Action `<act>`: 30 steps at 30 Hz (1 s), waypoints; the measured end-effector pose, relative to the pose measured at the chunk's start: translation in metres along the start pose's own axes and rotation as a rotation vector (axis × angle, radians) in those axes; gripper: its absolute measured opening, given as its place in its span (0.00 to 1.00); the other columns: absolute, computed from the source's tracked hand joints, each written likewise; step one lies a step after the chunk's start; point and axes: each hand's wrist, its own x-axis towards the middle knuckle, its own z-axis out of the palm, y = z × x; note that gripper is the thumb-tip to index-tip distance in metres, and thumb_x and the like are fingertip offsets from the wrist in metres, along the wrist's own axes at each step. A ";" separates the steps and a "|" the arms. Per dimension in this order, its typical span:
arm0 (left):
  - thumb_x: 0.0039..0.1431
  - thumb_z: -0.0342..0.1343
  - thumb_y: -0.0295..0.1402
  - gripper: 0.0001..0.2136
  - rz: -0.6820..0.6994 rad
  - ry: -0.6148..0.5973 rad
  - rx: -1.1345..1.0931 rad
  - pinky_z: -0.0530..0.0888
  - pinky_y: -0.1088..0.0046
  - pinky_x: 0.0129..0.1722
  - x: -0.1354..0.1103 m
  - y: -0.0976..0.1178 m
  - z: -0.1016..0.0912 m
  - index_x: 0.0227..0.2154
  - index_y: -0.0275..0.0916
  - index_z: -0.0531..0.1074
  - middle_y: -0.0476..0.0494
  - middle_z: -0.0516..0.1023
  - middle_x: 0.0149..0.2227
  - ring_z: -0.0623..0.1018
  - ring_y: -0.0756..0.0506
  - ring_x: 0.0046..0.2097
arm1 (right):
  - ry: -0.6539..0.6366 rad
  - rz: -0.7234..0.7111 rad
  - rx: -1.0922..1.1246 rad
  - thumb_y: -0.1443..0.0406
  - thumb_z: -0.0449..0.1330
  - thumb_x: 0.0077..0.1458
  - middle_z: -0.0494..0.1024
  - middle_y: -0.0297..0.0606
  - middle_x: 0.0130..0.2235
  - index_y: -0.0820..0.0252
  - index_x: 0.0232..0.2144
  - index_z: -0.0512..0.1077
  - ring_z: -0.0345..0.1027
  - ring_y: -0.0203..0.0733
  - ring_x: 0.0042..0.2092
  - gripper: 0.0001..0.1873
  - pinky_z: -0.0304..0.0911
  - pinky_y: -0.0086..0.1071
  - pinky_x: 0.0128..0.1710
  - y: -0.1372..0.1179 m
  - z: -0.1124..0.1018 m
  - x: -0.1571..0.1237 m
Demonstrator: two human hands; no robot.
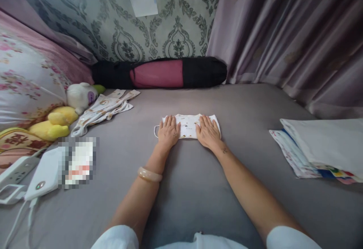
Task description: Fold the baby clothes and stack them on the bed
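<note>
A small white garment with a scattered brown print lies folded into a flat rectangle on the grey bed sheet. My left hand rests flat on its left end, fingers stretched out and pointing away from me. On the right end lies my right hand, also flat with its fingers extended. Between the two hands the middle of the cloth shows. A thin white loop sticks out past the left edge. Parts of the garment are hidden under both palms.
Printed baby clothes lie loosely spread at the left, near plush toys. A white power bank with cables and a power strip sit closer. Folded cloths are stacked at right. A black-and-pink long bag lies along the wall.
</note>
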 end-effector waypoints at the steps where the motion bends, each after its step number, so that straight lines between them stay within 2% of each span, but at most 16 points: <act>1: 0.66 0.41 0.39 0.25 0.003 0.000 -0.003 0.49 0.51 0.66 0.000 -0.002 0.000 0.62 0.34 0.62 0.30 0.60 0.66 0.56 0.36 0.68 | 0.012 0.017 0.002 0.58 0.38 0.65 0.55 0.54 0.67 0.74 0.64 0.55 0.45 0.54 0.68 0.33 0.37 0.51 0.66 0.003 0.000 0.000; 4: 0.65 0.42 0.40 0.26 0.001 0.013 -0.020 0.48 0.52 0.66 0.000 -0.008 -0.002 0.61 0.32 0.62 0.29 0.58 0.66 0.54 0.34 0.68 | 0.082 0.068 0.029 0.56 0.38 0.64 0.56 0.54 0.67 0.72 0.64 0.56 0.44 0.55 0.68 0.33 0.39 0.53 0.66 0.013 0.000 -0.002; 7: 0.65 0.42 0.40 0.27 -0.020 0.023 -0.040 0.48 0.53 0.66 0.001 -0.015 -0.004 0.62 0.30 0.62 0.28 0.57 0.67 0.53 0.34 0.69 | 0.124 0.119 0.072 0.55 0.39 0.63 0.54 0.58 0.67 0.76 0.64 0.56 0.44 0.59 0.68 0.35 0.41 0.54 0.65 0.021 -0.001 -0.003; 10: 0.65 0.41 0.41 0.28 -0.038 -0.003 -0.031 0.49 0.53 0.66 0.001 -0.019 -0.007 0.62 0.28 0.60 0.26 0.55 0.67 0.54 0.33 0.69 | 0.127 0.141 0.114 0.55 0.39 0.63 0.53 0.61 0.67 0.79 0.63 0.55 0.44 0.61 0.68 0.37 0.41 0.53 0.65 0.024 0.001 -0.002; 14: 0.65 0.41 0.41 0.28 -0.054 -0.039 0.005 0.49 0.51 0.66 0.001 -0.018 -0.008 0.63 0.28 0.59 0.26 0.55 0.67 0.55 0.33 0.68 | 0.124 0.134 0.167 0.54 0.40 0.62 0.53 0.57 0.67 0.75 0.64 0.54 0.41 0.60 0.69 0.37 0.41 0.53 0.65 0.025 0.002 -0.001; 17: 0.66 0.41 0.41 0.28 -0.057 -0.038 0.024 0.49 0.50 0.66 0.002 -0.017 -0.008 0.63 0.27 0.59 0.26 0.55 0.67 0.55 0.32 0.68 | 0.075 0.143 0.151 0.56 0.41 0.61 0.51 0.60 0.67 0.80 0.64 0.54 0.40 0.61 0.69 0.37 0.38 0.55 0.66 0.024 -0.003 0.000; 20: 0.66 0.40 0.40 0.27 -0.017 0.032 0.047 0.46 0.50 0.66 0.003 -0.012 -0.009 0.62 0.27 0.61 0.26 0.57 0.66 0.54 0.33 0.69 | 0.074 0.112 0.088 0.59 0.40 0.62 0.51 0.62 0.67 0.82 0.63 0.54 0.40 0.60 0.69 0.35 0.34 0.55 0.66 0.017 -0.010 0.000; 23: 0.67 0.39 0.41 0.26 0.104 0.126 0.056 0.44 0.54 0.68 0.002 -0.004 -0.010 0.61 0.30 0.63 0.30 0.59 0.66 0.53 0.36 0.69 | 0.091 0.019 0.016 0.59 0.39 0.64 0.51 0.60 0.68 0.80 0.64 0.53 0.42 0.57 0.69 0.34 0.35 0.51 0.67 0.009 -0.013 0.000; 25: 0.68 0.36 0.42 0.27 0.153 0.093 0.104 0.46 0.55 0.68 0.001 0.000 -0.009 0.62 0.30 0.62 0.32 0.60 0.65 0.54 0.38 0.69 | 0.079 -0.004 -0.021 0.59 0.39 0.65 0.52 0.59 0.67 0.80 0.64 0.54 0.43 0.56 0.68 0.34 0.39 0.48 0.66 0.004 -0.010 0.000; 28: 0.69 0.33 0.42 0.28 0.129 -0.036 0.232 0.51 0.55 0.67 -0.001 0.002 -0.006 0.63 0.28 0.60 0.31 0.60 0.65 0.57 0.37 0.68 | 0.033 0.020 -0.093 0.59 0.39 0.66 0.55 0.58 0.66 0.79 0.64 0.55 0.46 0.54 0.68 0.32 0.43 0.46 0.66 0.002 -0.003 0.000; 30: 0.69 0.33 0.43 0.29 0.112 -0.073 0.289 0.53 0.55 0.66 -0.001 0.001 -0.005 0.63 0.28 0.58 0.31 0.59 0.66 0.57 0.37 0.68 | 0.011 0.027 -0.131 0.59 0.39 0.66 0.56 0.56 0.66 0.79 0.64 0.55 0.46 0.54 0.68 0.32 0.42 0.45 0.66 0.003 0.000 0.000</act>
